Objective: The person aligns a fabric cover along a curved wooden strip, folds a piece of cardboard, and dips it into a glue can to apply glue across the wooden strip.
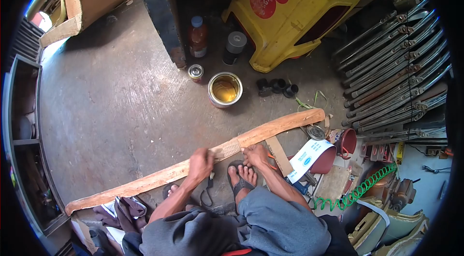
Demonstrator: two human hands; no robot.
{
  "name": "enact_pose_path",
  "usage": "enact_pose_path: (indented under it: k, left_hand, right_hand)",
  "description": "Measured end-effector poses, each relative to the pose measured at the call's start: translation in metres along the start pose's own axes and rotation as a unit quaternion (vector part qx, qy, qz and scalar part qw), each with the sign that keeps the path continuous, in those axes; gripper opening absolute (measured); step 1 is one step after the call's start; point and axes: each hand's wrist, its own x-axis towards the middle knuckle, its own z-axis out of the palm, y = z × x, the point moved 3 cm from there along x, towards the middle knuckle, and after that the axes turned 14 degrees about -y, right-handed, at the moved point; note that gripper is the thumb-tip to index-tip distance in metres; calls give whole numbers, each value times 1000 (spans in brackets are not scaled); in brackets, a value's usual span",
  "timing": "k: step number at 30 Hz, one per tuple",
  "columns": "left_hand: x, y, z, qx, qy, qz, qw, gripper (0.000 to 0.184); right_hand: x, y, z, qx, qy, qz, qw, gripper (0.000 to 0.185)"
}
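Observation:
A long tan strip [159,176], which looks like wood or veneer, lies slantwise across the floor in front of my feet. A pale patch [227,150] with fine rows of marks sits on its middle, between my hands. My left hand [200,164] is closed over the strip at the left end of this patch; whatever its fingers grip is hidden. At the patch's right end, my right hand [255,155] has its fingers bent and pinched on the strip's near edge. A short flat brown piece [279,154] touches the strip to the right of my right hand.
Beyond the strip stand an open can of amber liquid [225,90], a small can [195,73], a spray can [235,47], a bottle [197,37] and a yellow plastic stool [290,9]. Metal tubes [401,67] and a green coiled hose [367,186] are on the right.

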Motion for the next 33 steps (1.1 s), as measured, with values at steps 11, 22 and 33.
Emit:
enact_pose_path:
  k: [11,22,33]
  left_hand:
    - [-126,-87,-124,81,348,-128,925,45]
    - [-42,-5,-13,261,-11,76,962,51]
    - [-43,-14,-37,177,-120,56,975,36]
  right_hand:
    - [-23,-24,0,-380,114,-142,907,25]
    - [-39,-60,56,-435,86,-412,796,13]
    - [-38,-92,29,-424,-1,-334,842,22]
